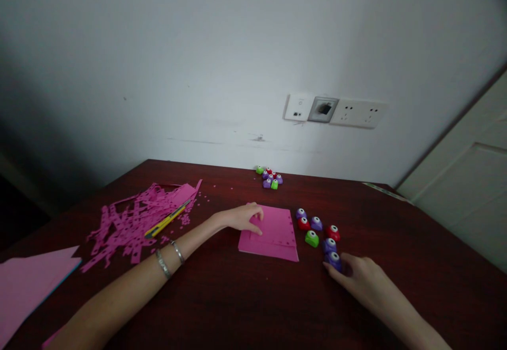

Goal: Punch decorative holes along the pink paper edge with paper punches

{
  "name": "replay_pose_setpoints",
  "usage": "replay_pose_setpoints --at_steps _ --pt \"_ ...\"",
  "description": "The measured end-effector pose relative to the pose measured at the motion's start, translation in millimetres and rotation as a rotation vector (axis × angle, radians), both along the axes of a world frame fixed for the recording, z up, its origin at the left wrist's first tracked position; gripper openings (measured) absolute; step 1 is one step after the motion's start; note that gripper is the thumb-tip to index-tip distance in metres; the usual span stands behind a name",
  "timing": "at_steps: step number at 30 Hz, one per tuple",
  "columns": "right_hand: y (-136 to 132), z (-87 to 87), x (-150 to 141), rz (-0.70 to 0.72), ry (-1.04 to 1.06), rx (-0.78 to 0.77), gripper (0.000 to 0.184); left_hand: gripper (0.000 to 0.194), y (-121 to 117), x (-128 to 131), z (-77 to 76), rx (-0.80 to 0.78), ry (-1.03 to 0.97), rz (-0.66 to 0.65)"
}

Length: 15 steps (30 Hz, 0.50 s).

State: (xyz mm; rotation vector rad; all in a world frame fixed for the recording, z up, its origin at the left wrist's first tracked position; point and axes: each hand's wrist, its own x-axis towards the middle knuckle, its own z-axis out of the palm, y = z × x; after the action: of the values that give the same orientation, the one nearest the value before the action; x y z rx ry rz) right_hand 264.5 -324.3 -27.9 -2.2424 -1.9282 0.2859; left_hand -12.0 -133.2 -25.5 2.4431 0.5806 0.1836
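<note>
One thumb and the fingers of the right hand (362, 273) were closed about a purple paper punch (333, 260), the nearest of a loose group with a green punch (311, 238). Beside them, the left hand (242, 217) rested on a pink paper sheet (273, 228) at mid-table, thumb parted from its bent fingers in an open C. Its forearm stretched long from the lower left, wearing silver bracelets (162, 264); the right forearm slanted in from the lower right. Beyond the left arm, a yellow utility knife (168, 220) lay against pink paper scraps (130, 228).
</note>
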Motion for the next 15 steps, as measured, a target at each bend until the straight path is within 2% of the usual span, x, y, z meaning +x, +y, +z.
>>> replay_pose_setpoints --at_steps 3,5,7,11,15 --pt "-3.2 5.9 -5.5 -0.058 -0.148 0.024 0.041 0.039 0.8 -0.1 -2.0 0.004 0.005 0.006" --pt "-5.6 10.6 -16.7 -0.048 -0.229 0.070 0.041 0.040 1.2 0.1 -3.9 0.006 0.001 0.014" --pt "-6.0 12.7 -33.2 0.070 -0.257 0.149 0.034 0.040 1.2 0.5 -5.4 0.011 -0.001 0.021" --pt "1.9 6.0 -65.6 0.424 -0.181 0.337 0.024 0.043 -0.1 0.2 -5.5 0.014 0.014 0.046" --pt "14.5 -4.9 -76.3 0.535 -0.131 0.443 0.024 0.045 -1.0 -1.8 -3.1 0.008 0.031 0.063"
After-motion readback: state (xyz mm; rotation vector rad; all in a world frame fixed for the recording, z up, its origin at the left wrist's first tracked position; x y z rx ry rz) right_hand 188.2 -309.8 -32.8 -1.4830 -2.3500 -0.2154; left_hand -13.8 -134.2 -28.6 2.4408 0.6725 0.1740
